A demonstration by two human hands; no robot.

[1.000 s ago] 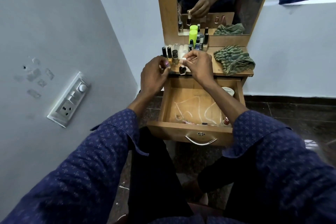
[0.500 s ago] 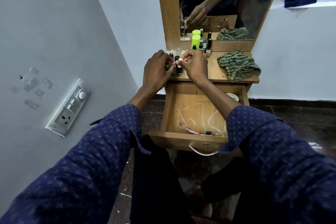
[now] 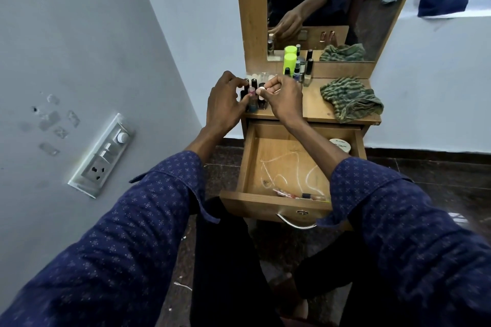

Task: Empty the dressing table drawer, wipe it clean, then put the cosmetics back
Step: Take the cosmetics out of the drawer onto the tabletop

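the right hand (image 3: 285, 99) pinches a white-capped bottle (image 3: 261, 93); the left hand (image 3: 225, 103), fingers curled, touches nail polish bottles (image 3: 252, 98) just beside that pinch.

Clad in a dark navy shirt with long sleeves, printed all over with small pale star-like motifs in regular rows. Left sleeve (image 3: 127, 233) and right sleeve (image 3: 414, 231) ending in loose, unbuttoned cuffs partway along the forearms, the left cuff flaring open at its slit. Bare below the cuffs: left hand (image 3: 224, 103), right hand (image 3: 285, 98). Plain black trousers (image 3: 225, 273) on 2 legs.
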